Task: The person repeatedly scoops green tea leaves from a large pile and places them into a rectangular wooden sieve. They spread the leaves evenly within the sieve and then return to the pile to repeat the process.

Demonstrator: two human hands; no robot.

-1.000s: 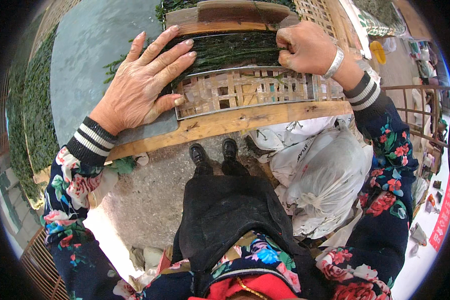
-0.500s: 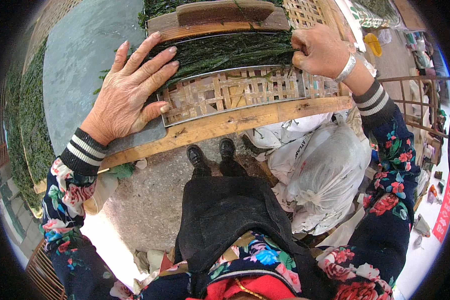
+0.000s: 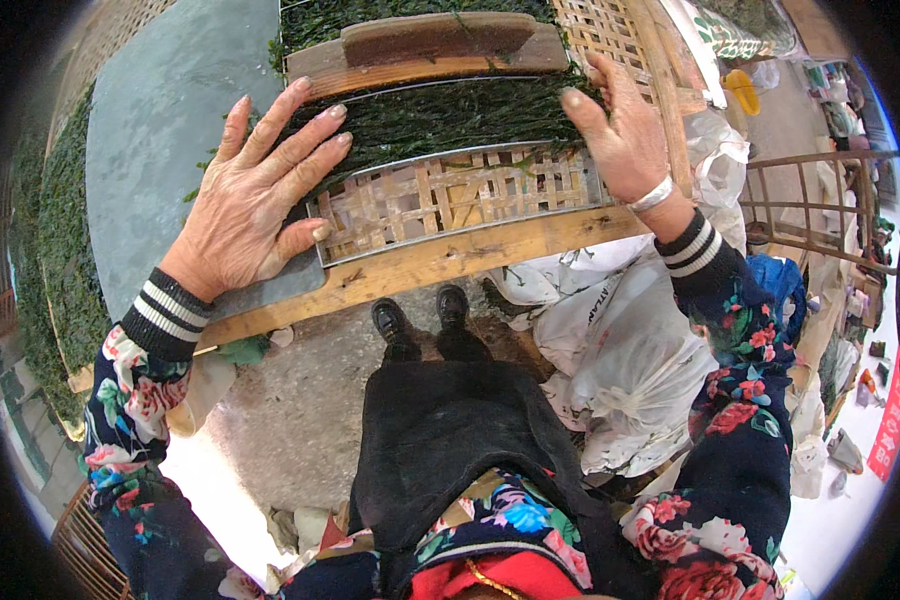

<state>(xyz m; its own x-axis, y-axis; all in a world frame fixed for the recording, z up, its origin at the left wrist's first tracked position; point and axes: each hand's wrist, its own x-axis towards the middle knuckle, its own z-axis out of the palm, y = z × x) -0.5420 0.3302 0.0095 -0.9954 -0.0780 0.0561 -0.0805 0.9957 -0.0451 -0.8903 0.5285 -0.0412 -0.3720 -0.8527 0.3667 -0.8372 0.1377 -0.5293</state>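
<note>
On a grey slab (image 3: pixel 170 110) outdoors, we press our left hand (image 3: pixel 255 205) flat, fingers spread, on dark green seaweed (image 3: pixel 450 115) covering a woven bamboo mat (image 3: pixel 440 195) (metal-framed); our right hand (image 3: pixel 625 140) lies open at its right edge.

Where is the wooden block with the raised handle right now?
In the head view the wooden block lies at top centre, at the far edge of the dark green sheet, between and beyond the left hand and the right hand.

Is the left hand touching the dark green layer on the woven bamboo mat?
Touching. The head view shows the left hand lying flat, its fingertips resting directly on the dark green layer spread over the woven bamboo mat.
</note>
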